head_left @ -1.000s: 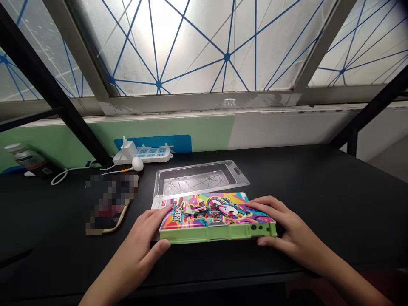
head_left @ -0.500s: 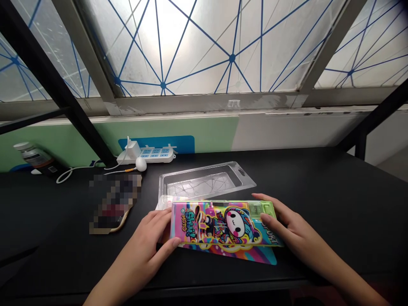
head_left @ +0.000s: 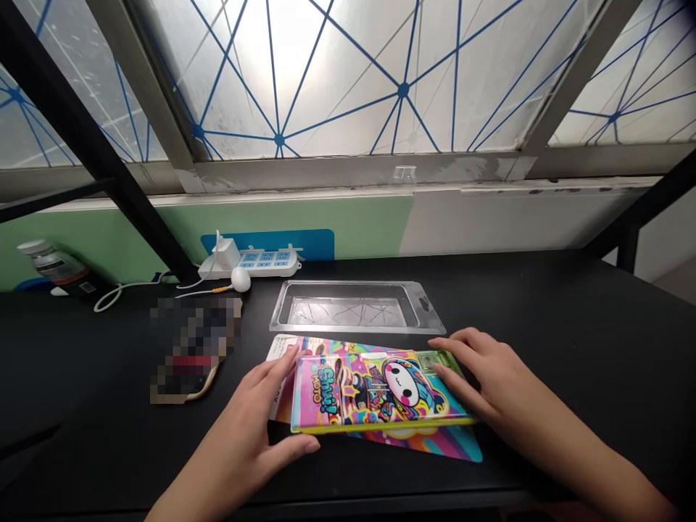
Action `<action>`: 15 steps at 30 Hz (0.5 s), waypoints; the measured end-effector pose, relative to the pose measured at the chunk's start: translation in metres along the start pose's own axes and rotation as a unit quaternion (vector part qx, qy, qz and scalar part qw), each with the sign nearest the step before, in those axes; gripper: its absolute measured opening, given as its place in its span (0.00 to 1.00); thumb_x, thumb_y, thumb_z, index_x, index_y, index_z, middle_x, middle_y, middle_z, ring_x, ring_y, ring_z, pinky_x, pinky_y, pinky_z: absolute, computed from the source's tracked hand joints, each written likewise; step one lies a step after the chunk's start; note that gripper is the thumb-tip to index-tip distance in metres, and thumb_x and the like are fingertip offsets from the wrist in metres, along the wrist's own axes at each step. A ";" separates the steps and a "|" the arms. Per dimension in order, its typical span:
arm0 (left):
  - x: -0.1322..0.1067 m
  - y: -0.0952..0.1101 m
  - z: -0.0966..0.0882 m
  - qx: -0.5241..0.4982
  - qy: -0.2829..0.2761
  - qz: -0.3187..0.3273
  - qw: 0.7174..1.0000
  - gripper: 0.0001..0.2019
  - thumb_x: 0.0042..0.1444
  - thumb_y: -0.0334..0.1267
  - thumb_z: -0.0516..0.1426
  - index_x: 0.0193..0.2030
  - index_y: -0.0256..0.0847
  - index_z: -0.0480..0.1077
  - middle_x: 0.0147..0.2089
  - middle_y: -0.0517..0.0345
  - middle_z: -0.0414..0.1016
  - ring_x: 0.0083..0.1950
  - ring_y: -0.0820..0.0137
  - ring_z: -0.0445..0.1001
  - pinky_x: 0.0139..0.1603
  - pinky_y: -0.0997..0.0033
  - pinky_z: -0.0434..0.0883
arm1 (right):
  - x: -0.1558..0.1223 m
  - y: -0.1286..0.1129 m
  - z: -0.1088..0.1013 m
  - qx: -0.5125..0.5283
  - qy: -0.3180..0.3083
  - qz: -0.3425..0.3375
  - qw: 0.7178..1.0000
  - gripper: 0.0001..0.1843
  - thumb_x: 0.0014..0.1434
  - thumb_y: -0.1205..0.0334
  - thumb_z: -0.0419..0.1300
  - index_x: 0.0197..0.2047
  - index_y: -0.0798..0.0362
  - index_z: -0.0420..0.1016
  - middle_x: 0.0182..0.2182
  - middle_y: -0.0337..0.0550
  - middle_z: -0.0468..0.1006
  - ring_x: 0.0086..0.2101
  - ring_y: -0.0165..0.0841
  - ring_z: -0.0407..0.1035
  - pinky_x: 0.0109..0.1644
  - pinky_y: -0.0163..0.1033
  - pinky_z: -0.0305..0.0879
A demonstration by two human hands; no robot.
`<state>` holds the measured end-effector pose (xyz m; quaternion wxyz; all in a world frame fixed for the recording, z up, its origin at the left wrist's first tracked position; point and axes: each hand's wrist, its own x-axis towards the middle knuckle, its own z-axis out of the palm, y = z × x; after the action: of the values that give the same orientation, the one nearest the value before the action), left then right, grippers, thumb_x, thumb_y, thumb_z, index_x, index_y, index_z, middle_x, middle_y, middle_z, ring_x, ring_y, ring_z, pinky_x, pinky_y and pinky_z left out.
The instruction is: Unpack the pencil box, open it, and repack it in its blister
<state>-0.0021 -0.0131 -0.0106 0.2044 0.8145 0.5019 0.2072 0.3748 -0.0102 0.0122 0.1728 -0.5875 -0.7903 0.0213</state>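
A colourful pencil case (head_left: 370, 391) with a cartoon character on its lid lies face up, its yellow front edge toward me. Under it, slightly askew, is a printed backing card (head_left: 454, 442). At the case's left end, my left hand (head_left: 261, 406) is open, thumb spread in front of the near edge and fingertips by the far left corner. My right hand (head_left: 478, 370) grips the green right end, thumb on top and fingers along the far side. Just beyond the card rests a clear plastic blister shell (head_left: 429, 312).
A blurred-out phone-like object (head_left: 199, 355) lies to the left on the black desk (head_left: 544, 312). Behind are a white power strip (head_left: 272, 262) with a plug and cable, and a dark bottle (head_left: 59, 268) with a white cap. Black frame bars (head_left: 146, 225) rise by the window.
The pencil case has come down and tilted, showing its yellow front edge. My left thumb has come off it. The clear shell has shifted and lies straighter, apart from the card.
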 end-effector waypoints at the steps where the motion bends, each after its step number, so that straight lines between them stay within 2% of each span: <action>1: 0.000 0.000 0.000 0.000 0.000 0.001 1.000 0.47 0.59 0.45 0.65 0.78 0.58 0.43 0.75 0.51 0.60 0.74 0.51 0.61 0.69 0.45 0.66 | 0.001 -0.006 -0.001 -0.015 0.021 -0.035 0.999 0.20 0.71 0.49 0.51 0.56 0.48 0.76 0.46 0.51 0.78 0.43 0.44 0.74 0.48 0.51 0.71; 3: 0.000 -0.001 0.001 -0.001 0.003 0.003 1.000 0.48 0.58 0.44 0.66 0.78 0.58 0.42 0.76 0.50 0.59 0.74 0.51 0.61 0.69 0.44 0.66 | 0.006 -0.022 -0.001 -0.034 0.041 -0.108 0.993 0.17 0.72 0.54 0.52 0.56 0.50 0.75 0.47 0.52 0.77 0.44 0.44 0.73 0.46 0.49 0.70; 6: 0.002 -0.003 0.002 -0.003 0.009 0.005 1.000 0.47 0.58 0.44 0.66 0.78 0.56 0.45 0.76 0.49 0.60 0.73 0.51 0.62 0.69 0.44 0.66 | 0.020 -0.051 0.002 -0.035 0.017 -0.176 0.984 0.16 0.71 0.56 0.54 0.55 0.54 0.74 0.47 0.53 0.77 0.44 0.45 0.72 0.46 0.49 0.70; 10: 0.003 -0.005 0.003 -0.009 0.018 0.008 1.000 0.46 0.56 0.44 0.67 0.77 0.54 0.49 0.75 0.47 0.61 0.73 0.49 0.63 0.69 0.44 0.66 | 0.042 -0.080 0.012 -0.030 -0.028 -0.171 0.984 0.15 0.71 0.55 0.55 0.48 0.56 0.76 0.42 0.53 0.76 0.42 0.46 0.71 0.46 0.52 0.71; 12: 0.003 -0.005 0.003 -0.012 0.019 0.009 1.000 0.46 0.56 0.45 0.67 0.77 0.53 0.49 0.74 0.46 0.61 0.73 0.49 0.63 0.69 0.44 0.66 | 0.048 -0.086 0.018 -0.039 -0.038 -0.162 0.985 0.15 0.72 0.56 0.52 0.43 0.56 0.75 0.39 0.52 0.75 0.39 0.45 0.70 0.45 0.53 0.70; 15: 0.001 -0.004 0.004 -0.016 0.017 0.010 1.000 0.45 0.59 0.46 0.65 0.78 0.55 0.46 0.74 0.46 0.61 0.73 0.50 0.64 0.69 0.44 0.66 | 0.050 -0.087 0.024 -0.046 -0.021 -0.159 0.986 0.14 0.72 0.59 0.51 0.41 0.56 0.74 0.37 0.51 0.74 0.37 0.43 0.69 0.42 0.51 0.70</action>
<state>-0.0023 -0.0109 -0.0155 0.2067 0.8124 0.4937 0.2313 0.2748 0.0142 0.0225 0.1300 -0.4611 -0.8773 -0.0308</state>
